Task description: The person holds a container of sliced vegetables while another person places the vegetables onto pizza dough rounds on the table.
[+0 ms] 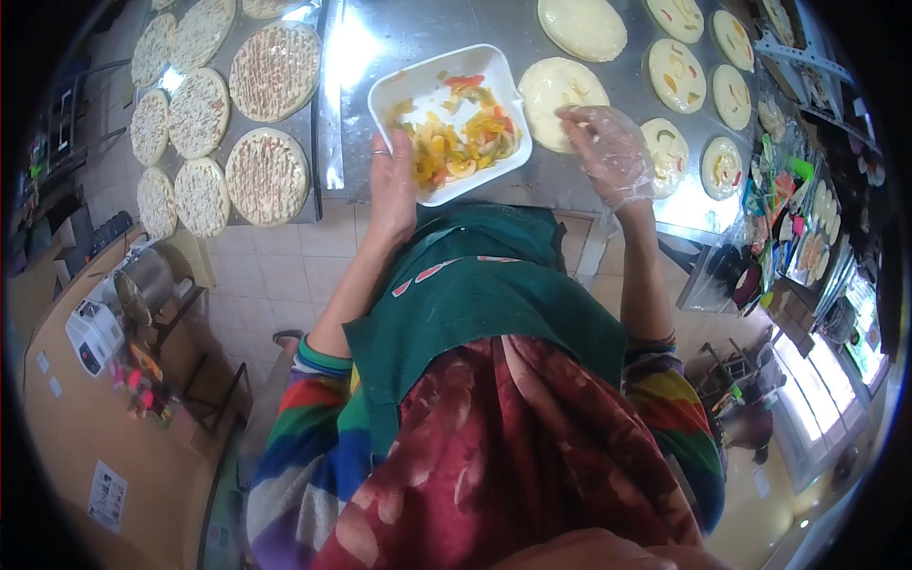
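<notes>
My left hand [390, 185] grips the near left side of a white plastic tub [415, 80], thumb along its wall. Sliced peppers [456, 144] in yellow, red and green lie in the tub, mostly toward its near side. Just right of it is a round pizza base [549, 87] with a pale topping. Over that base's near right edge hovers or rests my right hand [613, 157], in a clear plastic glove. Its fingers are bent together; anything between them is too small to make out.
Small pizza bases [676, 76] with pepper strips sit to the right. A plain base [581, 27] lies farther back. On the left, several topped pizzas [266, 176] cover another part of the metal table [356, 142]. Its near edge runs by my green apron [475, 294].
</notes>
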A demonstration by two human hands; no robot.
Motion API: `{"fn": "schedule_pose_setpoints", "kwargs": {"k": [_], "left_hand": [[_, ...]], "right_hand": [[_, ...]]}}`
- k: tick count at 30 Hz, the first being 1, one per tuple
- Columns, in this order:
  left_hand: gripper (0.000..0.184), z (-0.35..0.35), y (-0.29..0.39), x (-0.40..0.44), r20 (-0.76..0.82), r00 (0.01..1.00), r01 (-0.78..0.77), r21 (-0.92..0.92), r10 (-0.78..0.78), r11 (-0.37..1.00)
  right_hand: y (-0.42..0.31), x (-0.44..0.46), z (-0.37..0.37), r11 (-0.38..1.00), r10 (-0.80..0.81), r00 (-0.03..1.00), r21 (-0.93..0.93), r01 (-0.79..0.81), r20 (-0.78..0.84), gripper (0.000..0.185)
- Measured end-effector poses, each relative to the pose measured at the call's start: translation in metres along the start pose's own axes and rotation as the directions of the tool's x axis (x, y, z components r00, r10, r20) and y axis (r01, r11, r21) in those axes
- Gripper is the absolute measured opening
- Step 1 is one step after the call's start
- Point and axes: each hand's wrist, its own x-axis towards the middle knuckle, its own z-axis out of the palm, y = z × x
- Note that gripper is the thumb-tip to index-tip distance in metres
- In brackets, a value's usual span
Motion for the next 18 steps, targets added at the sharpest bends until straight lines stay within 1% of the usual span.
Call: {"fn": "schedule_pose_setpoints", "kwargs": {"k": [4,5,8,9,12,14,15,18], "left_hand": [[0.046,0.010,0.001,-0.006,0.021,1.000,-0.008,0.002,0.008,1.000],[0.046,0.011,0.000,-0.007,0.033,0.999,-0.011,0.011,0.011,1.000],[0.047,0.016,-0.004,-0.008,0.064,0.998,-0.016,0.037,0.014,0.999],[0.047,0.017,-0.005,-0.009,0.070,0.997,-0.015,0.046,0.012,0.999],[0.048,0.015,-0.008,-0.010,0.090,0.996,0.017,0.086,-0.024,0.996],[0.048,0.015,-0.009,-0.011,0.089,0.996,0.021,0.083,-0.029,0.996],[0.048,0.016,-0.010,-0.011,0.082,0.996,0.012,0.063,-0.017,0.998],[0.048,0.018,-0.011,-0.011,0.070,0.998,-0.009,0.048,0.006,0.999]], "right_hand": [[-0.022,0.001,0.017,0.977,-0.176,0.977,-0.102,0.188,0.117,0.022],[-0.029,0.004,0.021,0.971,-0.106,0.963,-0.184,0.154,0.249,0.026],[-0.021,-0.007,0.052,0.964,-0.221,0.960,-0.113,0.242,0.169,0.031],[-0.019,-0.009,0.064,0.886,-0.384,0.915,-0.231,0.403,0.125,0.035],[-0.024,-0.014,0.070,0.911,-0.385,0.920,-0.126,0.392,0.076,0.033],[-0.032,-0.001,0.059,0.980,-0.185,0.960,-0.034,0.196,0.210,0.028],[-0.035,0.005,0.054,0.996,-0.084,0.956,-0.001,0.088,0.282,0.026],[-0.023,0.010,0.047,0.952,-0.001,0.962,0.295,-0.083,0.274,0.022]]}}
